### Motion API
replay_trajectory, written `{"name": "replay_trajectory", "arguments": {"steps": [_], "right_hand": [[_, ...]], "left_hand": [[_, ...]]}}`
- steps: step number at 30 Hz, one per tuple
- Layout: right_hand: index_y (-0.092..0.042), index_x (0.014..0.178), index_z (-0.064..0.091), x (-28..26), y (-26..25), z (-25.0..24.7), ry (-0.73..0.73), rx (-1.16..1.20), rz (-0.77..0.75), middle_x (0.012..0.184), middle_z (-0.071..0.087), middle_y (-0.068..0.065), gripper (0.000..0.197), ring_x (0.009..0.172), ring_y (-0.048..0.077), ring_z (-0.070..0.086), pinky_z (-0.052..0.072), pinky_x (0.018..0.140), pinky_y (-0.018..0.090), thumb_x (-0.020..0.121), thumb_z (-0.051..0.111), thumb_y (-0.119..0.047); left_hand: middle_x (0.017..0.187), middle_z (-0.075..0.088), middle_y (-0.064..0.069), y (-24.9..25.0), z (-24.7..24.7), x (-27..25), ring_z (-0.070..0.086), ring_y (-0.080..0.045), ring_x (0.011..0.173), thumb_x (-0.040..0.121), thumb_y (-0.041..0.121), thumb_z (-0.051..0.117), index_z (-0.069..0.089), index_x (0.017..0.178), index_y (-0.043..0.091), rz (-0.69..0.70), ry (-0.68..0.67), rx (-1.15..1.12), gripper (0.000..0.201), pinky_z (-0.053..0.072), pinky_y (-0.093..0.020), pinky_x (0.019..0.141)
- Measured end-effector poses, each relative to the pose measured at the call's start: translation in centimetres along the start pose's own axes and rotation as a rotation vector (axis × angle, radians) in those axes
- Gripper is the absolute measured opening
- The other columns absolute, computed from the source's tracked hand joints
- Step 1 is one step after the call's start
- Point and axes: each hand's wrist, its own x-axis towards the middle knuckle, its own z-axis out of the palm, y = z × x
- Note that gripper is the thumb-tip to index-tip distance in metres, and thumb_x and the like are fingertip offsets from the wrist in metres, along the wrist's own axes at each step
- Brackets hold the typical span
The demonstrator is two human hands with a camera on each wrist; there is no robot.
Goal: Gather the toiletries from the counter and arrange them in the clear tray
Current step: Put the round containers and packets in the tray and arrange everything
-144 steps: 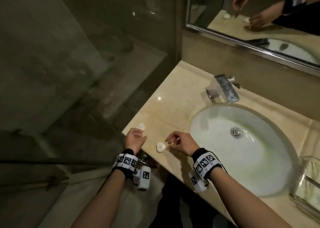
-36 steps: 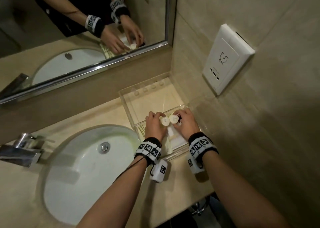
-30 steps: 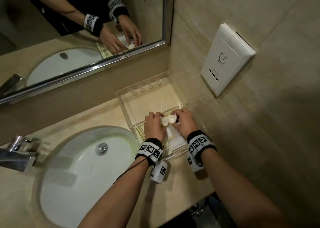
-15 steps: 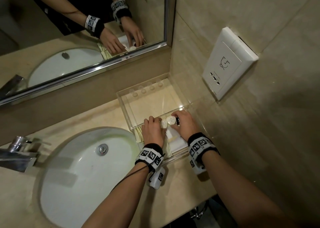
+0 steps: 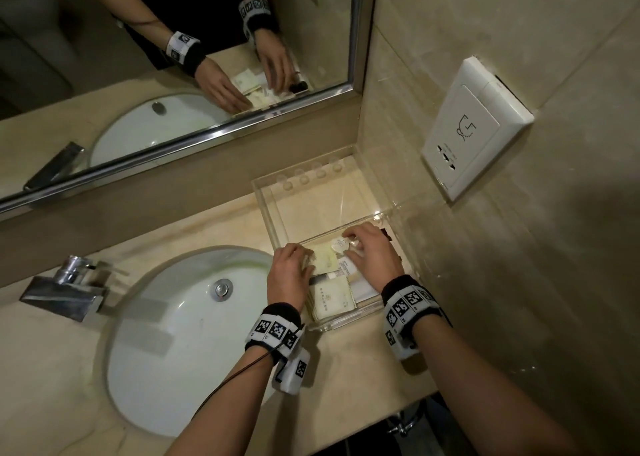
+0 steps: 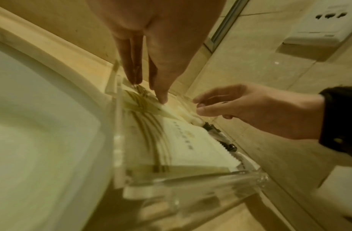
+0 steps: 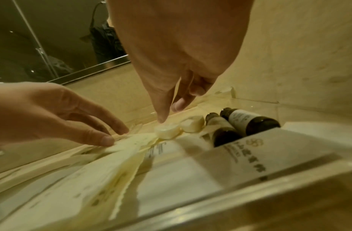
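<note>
The left hand (image 5: 289,270) lies with straight, released fingers on the pale paper sachets (image 5: 332,299) inside the clear acrylic tray (image 5: 273,220). The right hand (image 5: 372,253), fingers loosely extended and grasping nothing, touches one of two small round white discs (image 7: 168,132) lying side by side at the far end of the near compartment. Right of the discs, two dark glass bottles (image 7: 248,121) with pale labels lie flat, caps pointing far. The tray's far compartment shows only its bare floor. The tray sits on the beige stone tabletop (image 5: 346,379), right of the white oval sink (image 5: 166,334).
</note>
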Motion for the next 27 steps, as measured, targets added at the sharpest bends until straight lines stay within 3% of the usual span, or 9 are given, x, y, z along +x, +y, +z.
{"name": "replay_trajectory", "arguments": {"steps": [6, 10, 16, 27], "right_hand": [[-0.019, 0.120, 0.062, 0.2, -0.6, 1.6, -0.080, -0.033, -0.008, 0.121, 0.061, -0.004, 0.038, 0.100, 0.015, 0.058, 0.053, 0.088, 0.035, 0.084, 0.071, -0.011], [-0.019, 0.112, 0.063, 0.5, -0.5, 2.0, -0.068, -0.109, -0.016, 0.117, 0.062, -0.006, 0.033, 0.100, 0.016, 0.055, 0.052, 0.084, 0.034, 0.082, 0.072, -0.009], [-0.020, 0.122, 0.062, 0.7, -0.7, 1.9, -0.074, -0.232, -0.029, 0.121, 0.059, -0.005, 0.039, 0.104, 0.019, 0.051, 0.047, 0.091, 0.034, 0.084, 0.071, -0.014], [-0.024, 0.118, 0.061, 0.5, -0.7, 1.7, -0.066, -0.251, 0.041, 0.115, 0.051, -0.002, 0.037, 0.102, 0.017, 0.049, 0.050, 0.085, 0.036, 0.083, 0.073, -0.023]], "left_hand": [[0.120, 0.061, 0.007, -0.4, 0.0, -0.4, 0.048, -0.018, 0.116, 0.079, 0.029, 0.073, 0.067, 0.118, 0.025, 0.017, -0.053, 0.067, 0.040, 0.048, -0.031, 0.091], [0.118, 0.062, 0.006, -0.1, 0.3, -0.4, 0.047, -0.019, 0.114, 0.081, 0.030, 0.071, 0.066, 0.119, 0.027, 0.029, -0.047, 0.145, 0.039, 0.043, -0.028, 0.089], [0.112, 0.063, 0.006, -0.2, 0.6, -0.4, 0.048, -0.021, 0.109, 0.083, 0.037, 0.067, 0.065, 0.120, 0.028, 0.025, -0.053, 0.216, 0.038, 0.042, -0.030, 0.090], [0.116, 0.060, 0.004, 0.0, 0.3, -0.5, 0.048, -0.022, 0.111, 0.081, 0.036, 0.069, 0.064, 0.118, 0.028, 0.036, -0.052, 0.246, 0.038, 0.040, -0.032, 0.089]]}}
